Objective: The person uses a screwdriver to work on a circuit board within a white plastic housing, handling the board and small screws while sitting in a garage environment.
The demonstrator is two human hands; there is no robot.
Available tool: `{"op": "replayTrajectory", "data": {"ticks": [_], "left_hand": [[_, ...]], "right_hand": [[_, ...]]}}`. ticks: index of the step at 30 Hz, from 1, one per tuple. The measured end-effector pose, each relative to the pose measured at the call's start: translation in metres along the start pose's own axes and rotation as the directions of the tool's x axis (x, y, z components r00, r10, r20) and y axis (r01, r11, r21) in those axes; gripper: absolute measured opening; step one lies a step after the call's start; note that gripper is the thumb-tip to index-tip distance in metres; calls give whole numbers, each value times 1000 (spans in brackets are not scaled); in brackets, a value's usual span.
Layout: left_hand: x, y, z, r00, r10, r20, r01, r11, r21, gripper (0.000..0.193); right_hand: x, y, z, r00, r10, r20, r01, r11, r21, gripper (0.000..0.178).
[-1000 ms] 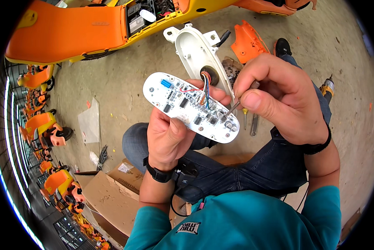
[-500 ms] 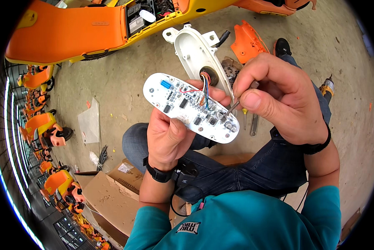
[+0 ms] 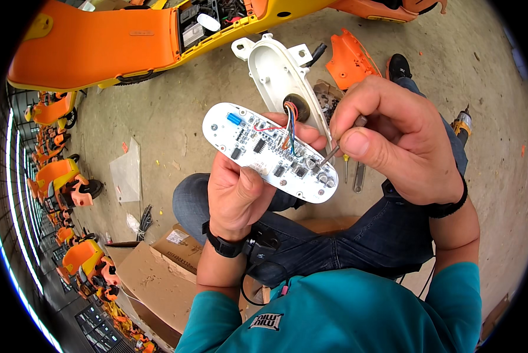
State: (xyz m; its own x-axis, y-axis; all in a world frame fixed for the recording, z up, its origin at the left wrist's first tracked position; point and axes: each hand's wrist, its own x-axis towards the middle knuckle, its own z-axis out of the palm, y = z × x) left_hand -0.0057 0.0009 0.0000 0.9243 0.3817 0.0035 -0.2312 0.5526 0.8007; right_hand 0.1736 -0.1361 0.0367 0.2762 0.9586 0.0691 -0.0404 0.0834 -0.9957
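My left hand (image 3: 240, 191) is closed round a white oval circuit board (image 3: 255, 162), thumb on its near edge and fingers behind the far one. Chips, a blue component and screws show on its face. Thin coloured wires (image 3: 290, 126) run from the board into a round hole in a white oval housing (image 3: 270, 70), which lies open just beyond. Pinched between thumb and fingers of my right hand (image 3: 393, 141) is a small screwdriver (image 3: 333, 154) with a dark handle. Its thin tip reaches the board near its right end; whether it touches a screw I cannot tell.
An orange and yellow ride-on vehicle (image 3: 99, 47) stands at the far left, its compartment open. An orange plastic panel (image 3: 349, 59) lies beyond my right hand. A power drill (image 3: 462, 125) is by my right leg. Cardboard boxes (image 3: 158, 276) sit near left; more vehicles (image 3: 58, 182) line the left.
The white housing has shifted very slightly to the right. Both hands, the board and the screwdriver are almost where they were.
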Motion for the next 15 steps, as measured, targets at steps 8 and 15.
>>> {"op": "replayTrajectory", "data": {"ticks": [8,15], "left_hand": [[0,1,1,1000,-7,-7,7,1000,-5,68],[0,1,2,1000,-9,-15,9,1000,-9,70]], "right_hand": [[0,0,0,1000,-13,16,13,1000,1,12],[0,-2,0,1000,-22,19,23,998,-50,11]]}}
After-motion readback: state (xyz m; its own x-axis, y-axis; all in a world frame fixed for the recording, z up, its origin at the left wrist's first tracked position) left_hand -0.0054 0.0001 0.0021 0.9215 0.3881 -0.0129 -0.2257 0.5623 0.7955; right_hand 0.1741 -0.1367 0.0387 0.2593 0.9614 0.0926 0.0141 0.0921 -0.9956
